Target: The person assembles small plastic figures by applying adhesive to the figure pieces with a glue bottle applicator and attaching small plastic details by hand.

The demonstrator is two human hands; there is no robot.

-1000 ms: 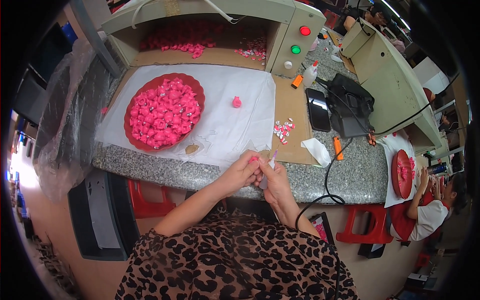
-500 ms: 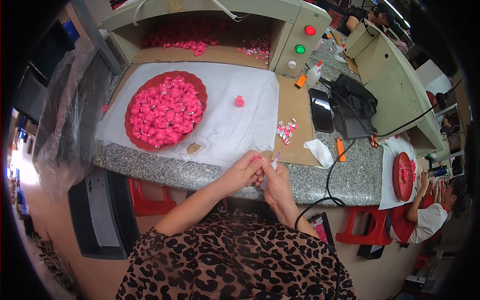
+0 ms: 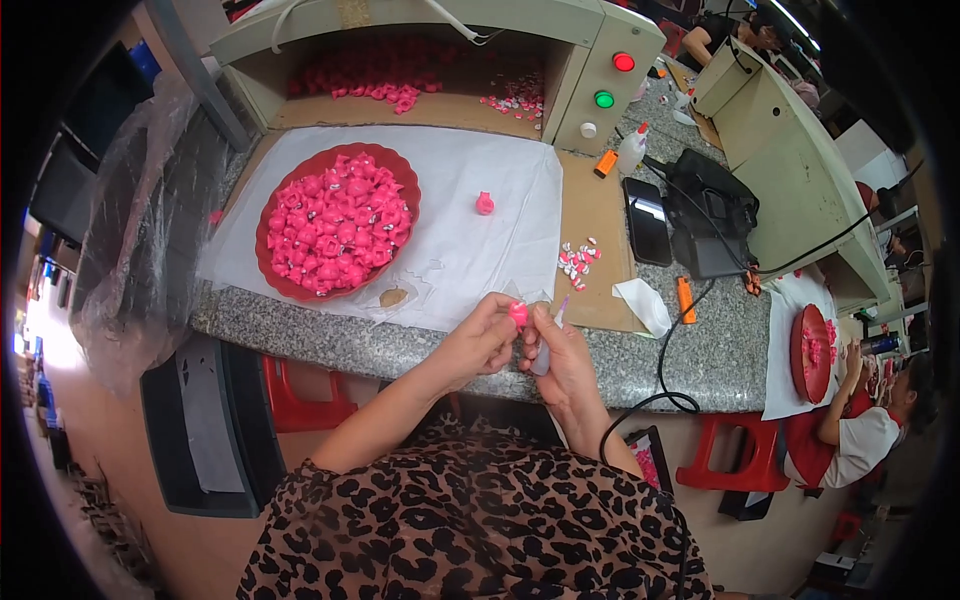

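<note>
Over the near edge of the bench, my left hand (image 3: 478, 342) is closed with a small pink plastic figure part (image 3: 518, 314) at its fingertips. Close beside it, my right hand (image 3: 567, 362) is wrapped round a small translucent bottle with a thin pointed tip (image 3: 543, 358), tip pointing up. A single pink figure part (image 3: 485, 204) stands on the white sheet (image 3: 450, 160) beyond my hands. To the left, a red scalloped bowl (image 3: 266, 262) is heaped with pink parts. Small pink-and-white pieces (image 3: 577, 262) lie on the cardboard to the right.
A beige machine (image 3: 585, 60) with more pink parts inside stands at the back. On the right lie a phone (image 3: 648, 222), a black bag (image 3: 708, 205), an orange marker-like object (image 3: 685, 299) and a black cable (image 3: 662, 370). Another person (image 3: 850, 430) sits farther right.
My hands have drawn slightly apart. The pink part in my left hand, mostly covered before, now shows at the fingertips. The bottle stays in my right hand.
</note>
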